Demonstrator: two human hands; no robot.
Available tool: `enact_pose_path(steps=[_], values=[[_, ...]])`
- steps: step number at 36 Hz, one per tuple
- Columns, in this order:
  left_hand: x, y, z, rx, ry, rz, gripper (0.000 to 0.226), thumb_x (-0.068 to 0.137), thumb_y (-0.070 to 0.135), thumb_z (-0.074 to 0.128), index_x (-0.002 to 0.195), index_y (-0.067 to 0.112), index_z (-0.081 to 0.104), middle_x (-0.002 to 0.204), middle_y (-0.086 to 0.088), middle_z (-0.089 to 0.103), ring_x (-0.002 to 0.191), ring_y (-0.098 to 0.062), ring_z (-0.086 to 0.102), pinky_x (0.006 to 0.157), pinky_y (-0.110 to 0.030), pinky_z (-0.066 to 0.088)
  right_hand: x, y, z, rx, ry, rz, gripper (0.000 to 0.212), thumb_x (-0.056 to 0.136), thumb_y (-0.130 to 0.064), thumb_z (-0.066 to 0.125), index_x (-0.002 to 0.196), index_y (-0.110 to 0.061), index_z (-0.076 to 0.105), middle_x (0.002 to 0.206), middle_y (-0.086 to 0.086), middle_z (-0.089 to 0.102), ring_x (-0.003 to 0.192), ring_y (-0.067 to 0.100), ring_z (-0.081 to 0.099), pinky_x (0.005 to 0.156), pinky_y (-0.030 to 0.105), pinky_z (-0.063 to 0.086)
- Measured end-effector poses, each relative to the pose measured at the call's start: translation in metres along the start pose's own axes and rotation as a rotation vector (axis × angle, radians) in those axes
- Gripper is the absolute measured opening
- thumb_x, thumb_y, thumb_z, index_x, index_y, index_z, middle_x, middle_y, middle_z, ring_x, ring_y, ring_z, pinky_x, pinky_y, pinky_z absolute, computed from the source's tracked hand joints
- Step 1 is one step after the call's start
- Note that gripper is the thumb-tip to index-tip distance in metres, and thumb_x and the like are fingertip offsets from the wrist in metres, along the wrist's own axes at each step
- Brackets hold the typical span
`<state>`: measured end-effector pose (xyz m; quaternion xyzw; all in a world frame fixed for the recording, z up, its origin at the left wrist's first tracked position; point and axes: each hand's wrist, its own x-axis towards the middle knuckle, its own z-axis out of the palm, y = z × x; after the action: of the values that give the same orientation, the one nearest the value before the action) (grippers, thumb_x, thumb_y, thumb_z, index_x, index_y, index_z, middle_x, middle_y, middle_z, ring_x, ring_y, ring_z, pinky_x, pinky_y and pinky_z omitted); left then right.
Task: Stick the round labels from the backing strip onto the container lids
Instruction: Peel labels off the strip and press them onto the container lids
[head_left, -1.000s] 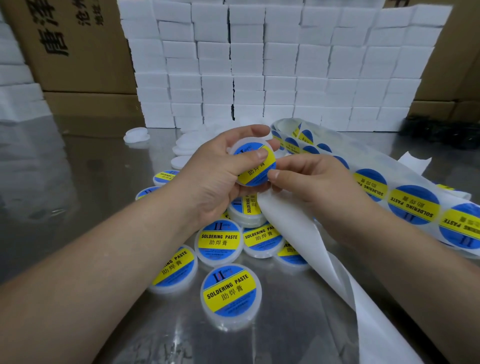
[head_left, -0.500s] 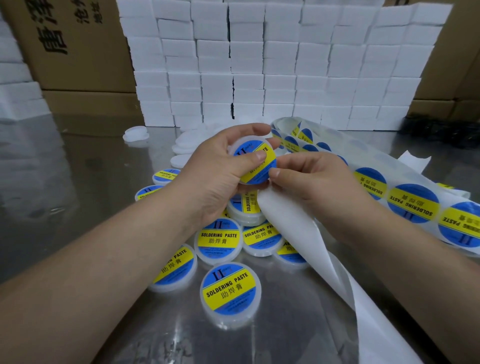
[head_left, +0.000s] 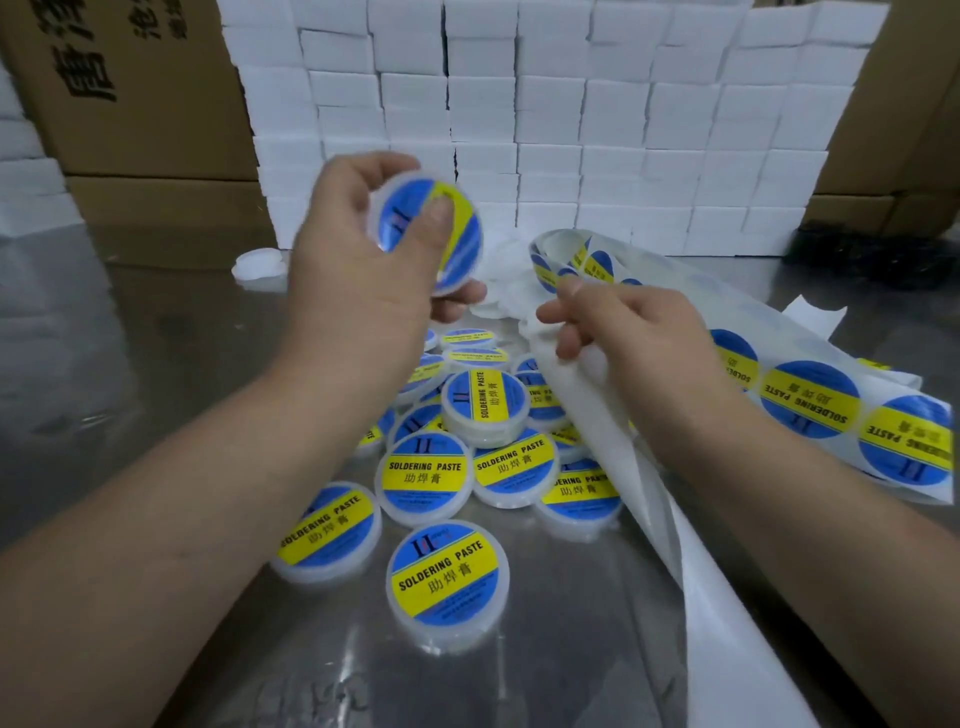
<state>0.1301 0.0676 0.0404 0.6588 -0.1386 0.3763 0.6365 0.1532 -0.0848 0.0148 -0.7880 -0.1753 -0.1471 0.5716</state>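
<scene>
Left hand (head_left: 358, 270) raised, fingers curled round a container (head_left: 397, 221), thumb on its label (head_left: 464, 213); right hand (head_left: 628, 332) fingers grip the strip (head_left: 649, 493), above the pile (head_left: 447, 571) on the worktop (head_left: 156, 364).

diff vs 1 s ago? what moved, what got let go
The left hand lifted the round white container with the blue-and-yellow label up and left, thumb on the label. The right hand came off it; its fingers grip the white backing strip. Unchanged: labelled containers piled on the metal table, stacked white boxes behind.
</scene>
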Motion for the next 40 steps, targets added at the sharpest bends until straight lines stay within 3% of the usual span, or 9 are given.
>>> enact_pose_path(steps=[7,14,18,23,29,32,34,37,40], values=[[-0.017,-0.014,0.012,0.113,-0.175,-0.106,0.015,0.089,0.026,0.057,0.076,0.033,0.055,0.065,0.024,0.058,0.046,-0.002,0.057,0.038,-0.017,0.045,-0.005,0.000,0.005,-0.110,-0.152,-0.172,0.036,0.073,-0.046,0.052,0.057,-0.014,0.049,0.053,-0.009,0.042,0.051,0.003,0.038,0.051,0.021,0.033],[-0.014,-0.021,0.010,0.295,-0.172,-0.040,0.017,0.087,0.034,0.059,0.071,0.034,0.056,0.066,0.025,0.060,0.059,0.003,0.057,0.059,-0.027,0.051,-0.005,0.003,0.006,-0.157,-0.179,-0.243,0.039,0.086,-0.030,0.061,0.058,-0.007,0.047,0.054,0.000,0.043,0.050,0.004,0.036,0.049,0.023,0.029],[-0.009,-0.021,0.004,0.377,-0.096,-0.010,0.016,0.085,0.037,0.061,0.070,0.034,0.058,0.072,0.025,0.062,0.065,0.007,0.055,0.062,-0.014,0.046,-0.005,0.005,0.011,-0.134,-0.110,-0.219,0.034,0.089,-0.027,0.058,0.058,-0.014,0.058,0.054,0.000,0.055,0.053,0.004,0.047,0.054,0.024,0.039],[0.011,-0.037,-0.012,0.551,-0.048,-0.199,0.023,0.086,0.038,0.059,0.070,0.023,0.065,0.052,0.010,0.052,0.052,-0.006,0.045,0.061,-0.030,0.043,0.007,0.005,-0.001,-0.006,0.080,-0.128,0.023,0.088,-0.028,0.056,0.066,-0.026,0.063,0.059,-0.019,0.061,0.059,-0.008,0.052,0.053,0.004,0.036],[0.015,-0.055,-0.014,0.697,-0.251,-0.317,0.038,0.090,0.034,0.047,0.085,0.001,0.065,0.086,-0.017,0.060,0.074,-0.024,0.053,0.068,-0.037,0.048,0.006,0.010,0.002,-0.194,0.185,-0.151,0.036,0.085,-0.004,0.046,0.088,-0.040,0.051,0.100,-0.006,0.050,0.068,0.003,0.043,0.066,0.016,0.036],[0.013,-0.060,-0.011,0.766,-0.363,-0.349,0.023,0.091,0.034,0.046,0.095,0.026,0.068,0.133,-0.004,0.049,0.120,-0.024,0.047,0.095,-0.035,0.040,0.007,0.009,-0.003,-0.244,0.240,-0.167,0.040,0.081,0.000,0.045,0.107,-0.029,0.055,0.111,-0.011,0.039,0.081,-0.008,0.038,0.070,0.002,0.031],[0.014,-0.063,-0.011,0.894,-0.407,-0.331,0.035,0.092,0.042,0.043,0.126,0.039,0.053,0.149,0.000,0.031,0.135,-0.022,0.029,0.106,-0.034,0.027,0.007,0.008,-0.005,-0.255,0.232,-0.196,0.043,0.079,0.000,0.047,0.108,-0.030,0.051,0.116,-0.013,0.034,0.082,-0.013,0.040,0.069,-0.003,0.030],[0.019,-0.061,-0.011,0.868,-0.291,-0.289,0.040,0.092,0.044,0.044,0.130,0.033,0.050,0.143,0.000,0.039,0.125,-0.021,0.042,0.098,-0.030,0.033,0.005,0.007,-0.005,-0.293,0.196,-0.189,0.056,0.077,0.000,0.052,0.124,-0.029,0.044,0.140,-0.008,0.022,0.089,-0.003,0.040,0.064,-0.004,0.030],[0.029,-0.059,-0.010,0.686,-0.169,-0.297,0.030,0.092,0.034,0.045,0.118,0.028,0.058,0.123,0.005,0.054,0.079,-0.015,0.059,0.078,-0.029,0.044,0.007,0.007,-0.005,-0.284,0.209,-0.138,0.069,0.077,-0.001,0.054,0.139,-0.023,0.031,0.149,-0.004,0.015,0.105,0.006,0.041,0.080,0.001,0.031]])
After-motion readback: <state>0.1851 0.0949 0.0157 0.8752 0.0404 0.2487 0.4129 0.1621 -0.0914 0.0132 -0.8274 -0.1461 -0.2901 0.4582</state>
